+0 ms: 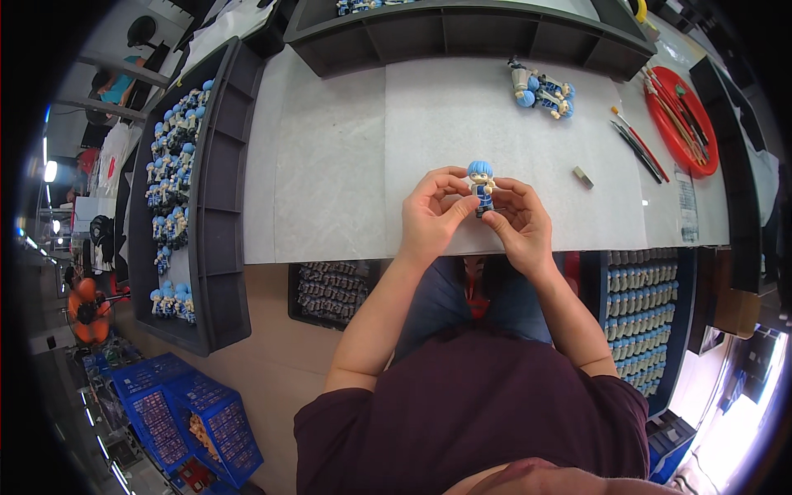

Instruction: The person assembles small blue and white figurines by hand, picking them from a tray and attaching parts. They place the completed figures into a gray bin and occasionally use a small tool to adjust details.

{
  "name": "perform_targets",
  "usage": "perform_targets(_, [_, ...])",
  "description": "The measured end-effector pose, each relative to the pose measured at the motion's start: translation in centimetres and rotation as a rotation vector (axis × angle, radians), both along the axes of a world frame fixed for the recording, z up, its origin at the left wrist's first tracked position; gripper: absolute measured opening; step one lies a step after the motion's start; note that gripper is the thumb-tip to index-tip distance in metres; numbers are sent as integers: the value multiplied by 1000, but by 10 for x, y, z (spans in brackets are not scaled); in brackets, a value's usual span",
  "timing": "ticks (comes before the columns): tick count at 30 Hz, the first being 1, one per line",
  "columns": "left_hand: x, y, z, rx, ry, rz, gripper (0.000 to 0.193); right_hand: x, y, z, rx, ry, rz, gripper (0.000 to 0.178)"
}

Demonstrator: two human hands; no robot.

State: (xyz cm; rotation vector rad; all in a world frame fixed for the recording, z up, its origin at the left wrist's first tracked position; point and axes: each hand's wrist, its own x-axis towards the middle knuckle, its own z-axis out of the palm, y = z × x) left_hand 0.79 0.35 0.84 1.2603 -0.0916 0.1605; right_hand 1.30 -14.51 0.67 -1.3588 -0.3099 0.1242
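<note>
A small blue-haired figurine (481,188) in a blue outfit stands upright between my hands, just above the near edge of the white-covered table (330,157). My left hand (440,206) grips its lower left side, with the thumb against the body. On the other side my right hand (518,221) has its thumb at the base and its fingers curled beside the body. Farther back to the right, several similar figurines (542,91) lie in a loose group. A small grey-green block (583,176) rests to the right of my hands.
Brushes (634,148) lie beside a red oval tray (711,165) of more brushes at the right. A dark crate (223,173) of figurines stands at the left, another crate (487,37) at the back. Below the table are a crate of blue-topped parts (639,322) and blue baskets (227,429).
</note>
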Motion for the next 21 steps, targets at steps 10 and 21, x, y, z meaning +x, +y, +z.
perform_targets(10, [-5, -3, 4, 116, -27, -3, 22, -2, -5, 1, -8, -8, -4, 35])
perform_targets(21, [-6, -6, 4, 145, -29, 21, 21, -1, -7, 0, 15, 29, 1, 35])
